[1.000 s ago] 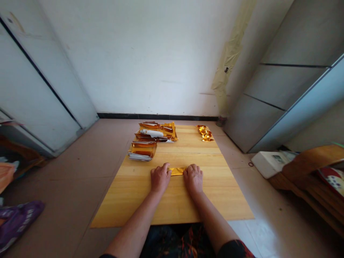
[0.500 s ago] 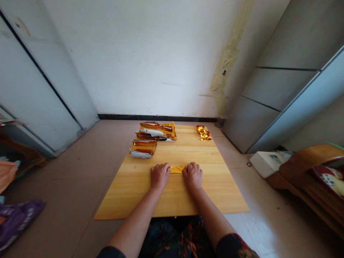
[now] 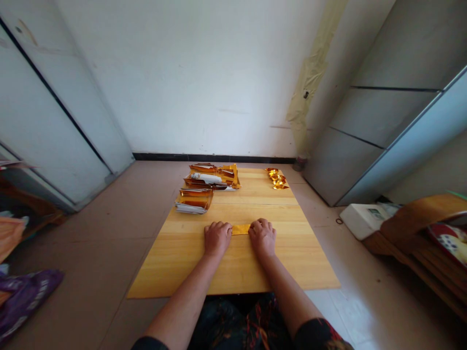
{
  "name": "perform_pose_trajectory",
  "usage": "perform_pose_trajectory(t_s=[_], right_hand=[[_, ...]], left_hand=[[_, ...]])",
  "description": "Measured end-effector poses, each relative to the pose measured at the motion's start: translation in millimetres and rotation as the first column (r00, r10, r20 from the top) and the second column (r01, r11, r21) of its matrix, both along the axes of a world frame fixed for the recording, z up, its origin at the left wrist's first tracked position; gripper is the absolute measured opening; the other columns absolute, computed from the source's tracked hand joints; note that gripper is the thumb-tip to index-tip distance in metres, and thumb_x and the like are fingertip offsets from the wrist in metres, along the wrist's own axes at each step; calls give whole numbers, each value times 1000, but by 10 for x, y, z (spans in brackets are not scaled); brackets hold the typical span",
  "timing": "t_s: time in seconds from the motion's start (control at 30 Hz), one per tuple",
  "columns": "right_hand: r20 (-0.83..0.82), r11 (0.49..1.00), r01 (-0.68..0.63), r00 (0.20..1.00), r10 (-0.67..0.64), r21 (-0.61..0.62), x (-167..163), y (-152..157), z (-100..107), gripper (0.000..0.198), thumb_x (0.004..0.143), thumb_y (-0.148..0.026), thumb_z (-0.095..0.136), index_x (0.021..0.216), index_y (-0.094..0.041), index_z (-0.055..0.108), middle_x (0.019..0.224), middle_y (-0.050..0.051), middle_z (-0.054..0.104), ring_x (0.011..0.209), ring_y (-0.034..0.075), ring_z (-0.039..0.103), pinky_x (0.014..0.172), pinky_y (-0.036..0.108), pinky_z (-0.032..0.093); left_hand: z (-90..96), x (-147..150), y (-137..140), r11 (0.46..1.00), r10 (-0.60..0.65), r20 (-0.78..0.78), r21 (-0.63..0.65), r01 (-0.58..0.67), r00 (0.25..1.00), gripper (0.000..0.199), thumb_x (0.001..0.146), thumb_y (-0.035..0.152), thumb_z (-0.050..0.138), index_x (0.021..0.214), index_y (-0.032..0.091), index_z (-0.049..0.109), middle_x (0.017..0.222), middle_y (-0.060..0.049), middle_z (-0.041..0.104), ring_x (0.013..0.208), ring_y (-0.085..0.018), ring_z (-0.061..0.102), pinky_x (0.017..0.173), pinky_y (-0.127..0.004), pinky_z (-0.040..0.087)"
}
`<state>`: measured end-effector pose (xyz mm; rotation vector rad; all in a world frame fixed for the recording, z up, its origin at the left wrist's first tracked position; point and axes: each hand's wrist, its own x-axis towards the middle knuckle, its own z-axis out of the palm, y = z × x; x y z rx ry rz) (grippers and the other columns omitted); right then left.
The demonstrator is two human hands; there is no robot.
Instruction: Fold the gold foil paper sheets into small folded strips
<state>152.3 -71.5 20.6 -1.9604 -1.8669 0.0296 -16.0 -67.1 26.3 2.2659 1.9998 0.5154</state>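
A narrow strip of gold foil paper [image 3: 241, 229] lies across the wooden table [image 3: 175, 272] between my two hands. My left hand [image 3: 217, 238] has its fingers curled down over the strip's left end. At the other end, my right hand [image 3: 262, 236] grips the strip with bent fingers. The fingertips of both hands are partly hidden under the knuckles. Farther back on the left are stacks of gold foil paper sheets [image 3: 195, 200] with white edges. Several folded gold foil pieces [image 3: 278, 180] sit at the back right corner of the table.
A white wall [image 3: 197, 97] with a dark baseboard stands behind the table. On the right are a grey cabinet [image 3: 365, 131], a white box [image 3: 361, 221] and a wooden bench [image 3: 412, 228]. A purple bag [image 3: 29, 301] lies on the floor at the left.
Both hands stay at the ends of the gold strip, almost still. The right hand's fingers have shifted slightly, and the view has tilted a little.
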Motion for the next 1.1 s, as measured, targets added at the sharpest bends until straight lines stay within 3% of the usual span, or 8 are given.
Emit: perform_pose_trajectory(t_s=[0.23,0.6,0.8,0.93,1.1], right_hand=[[40,999,-16,999,15,32,-9,-18,-16,9,86,-28,54,85,-24,62,101,2,59,92,18,44,73,29,25],[18,999,-15,1000,14,45,-4,-37,-8,10,86,-23,53,84,-22,63,106,2,61,93,18,47,75,29,27],[-68,993,-80,994,86,86,25,-24,-45,15,85,-16,53,80,-23,66,110,3,59,97,18,46,76,28,28],[-83,982,-182,979,185,50,47,-18,-34,19,84,-12,52,78,-23,67,92,3,62,88,16,47,72,26,29],[-28,955,-295,955,295,5,56,21,-35,19,86,-14,51,84,-24,68,91,3,63,87,16,49,72,26,29]], left_hand=[[-6,-121,-68,996,-61,-22,71,62,998,22,84,33,52,100,36,68,89,-5,58,90,-22,47,73,-34,30],[-17,-111,-67,995,-39,-14,93,40,999,23,83,35,55,103,36,67,89,-5,56,88,-22,45,74,-35,31],[-6,-49,-82,986,-63,-22,156,66,998,18,85,29,53,92,31,69,90,-6,58,91,-22,46,77,-38,31],[-18,-33,-71,964,-179,-43,192,184,983,17,86,23,52,88,28,68,93,-5,60,92,-22,47,78,-37,33],[-75,-39,-3,916,-359,-96,157,370,928,17,87,19,50,90,24,66,91,-4,64,89,-18,51,76,-32,37]])
